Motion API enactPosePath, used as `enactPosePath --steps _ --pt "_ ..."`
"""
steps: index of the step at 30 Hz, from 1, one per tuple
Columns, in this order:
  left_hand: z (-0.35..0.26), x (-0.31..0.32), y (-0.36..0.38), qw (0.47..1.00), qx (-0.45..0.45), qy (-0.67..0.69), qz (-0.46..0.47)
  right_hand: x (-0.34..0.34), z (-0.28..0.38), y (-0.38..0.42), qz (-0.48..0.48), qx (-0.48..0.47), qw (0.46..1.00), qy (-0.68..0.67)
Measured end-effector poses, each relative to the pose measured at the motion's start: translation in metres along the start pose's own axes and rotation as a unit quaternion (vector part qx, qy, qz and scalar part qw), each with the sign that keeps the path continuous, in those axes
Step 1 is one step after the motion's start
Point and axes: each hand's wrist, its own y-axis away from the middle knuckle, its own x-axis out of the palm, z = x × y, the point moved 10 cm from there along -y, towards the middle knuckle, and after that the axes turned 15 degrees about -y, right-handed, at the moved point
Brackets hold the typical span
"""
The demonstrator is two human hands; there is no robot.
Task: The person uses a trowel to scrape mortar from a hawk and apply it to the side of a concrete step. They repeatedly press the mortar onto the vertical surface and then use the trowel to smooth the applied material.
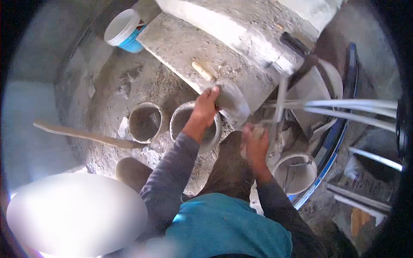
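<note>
My left hand [205, 106] is closed on the edge of a trowel [233, 101] with a wide grey blade, at the front of the slab. A pale wooden handle [203, 71] extends from the blade's upper end. My right hand [257, 144] is closed around a pale handle [258, 131], to the right of the blade. Motion smears this hand, and I cannot tell what tool the handle belongs to. Below my left hand stands a mortar-stained bucket [218, 135], partly hidden by my forearm.
A second bucket [161, 124] stands to the left, near a wooden stick [84, 134]. The rough slab [172, 45] reaches away from me, with a white-and-blue bucket [124, 30] beside it. Pale pipes [357, 104] jut in from the right above another bucket [313, 165].
</note>
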Motion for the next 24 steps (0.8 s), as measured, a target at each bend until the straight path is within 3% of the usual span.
enactPosePath --steps 2,5,7,9,10,11,12,13,15,16,18,19,21,23,24 --pt "-0.019 0.000 0.039 0.996 0.039 0.086 0.007 0.027 0.061 -0.002 -0.017 -0.035 0.989 -0.145" --pt "-0.035 -0.014 0.087 0.989 0.065 0.133 0.001 0.058 0.094 0.008 0.050 -0.062 0.968 -0.238" --pt "-0.051 -0.029 0.112 0.987 0.117 0.109 -0.006 0.075 0.108 0.016 0.117 -0.075 0.965 -0.224" --pt "-0.060 -0.057 0.143 0.989 0.142 0.046 -0.002 0.083 0.134 0.029 0.126 -0.083 0.950 -0.274" --pt "-0.064 -0.084 0.163 0.977 0.135 -0.130 -0.104 0.087 0.147 0.034 0.152 -0.085 0.946 -0.272" --pt "-0.071 -0.108 0.185 0.924 0.119 -0.300 -0.204 0.095 0.164 0.046 0.174 -0.070 0.939 -0.290" --pt "-0.112 -0.111 0.230 0.840 0.350 -0.292 -0.295 0.100 0.173 0.052 0.200 -0.067 0.941 -0.266" --pt "-0.141 -0.106 0.282 0.588 0.464 -0.483 -0.453 0.103 0.180 0.058 0.226 -0.062 0.942 -0.240" --pt "-0.160 -0.099 0.314 0.484 0.461 -0.585 -0.458 0.116 0.192 0.074 0.267 -0.063 0.935 -0.226" --pt "-0.156 -0.113 0.320 0.487 0.463 -0.577 -0.465 0.127 0.196 0.085 0.303 -0.055 0.927 -0.214" --pt "-0.123 -0.116 0.282 0.712 0.409 -0.551 -0.147 0.140 0.209 0.108 0.317 -0.059 0.924 -0.204" --pt "-0.119 -0.118 0.289 0.714 0.415 -0.542 -0.155 0.148 0.214 0.120 0.330 -0.059 0.920 -0.204" --pt "-0.109 -0.134 0.299 0.789 0.293 -0.504 -0.194 0.152 0.216 0.131 0.307 -0.075 0.928 -0.199" --pt "-0.106 -0.137 0.319 0.780 0.321 -0.485 -0.231 0.151 0.218 0.141 0.293 -0.116 0.921 -0.229" --pt "-0.107 -0.141 0.328 0.805 0.316 -0.439 -0.245 0.152 0.218 0.147 0.298 -0.149 0.926 -0.179"
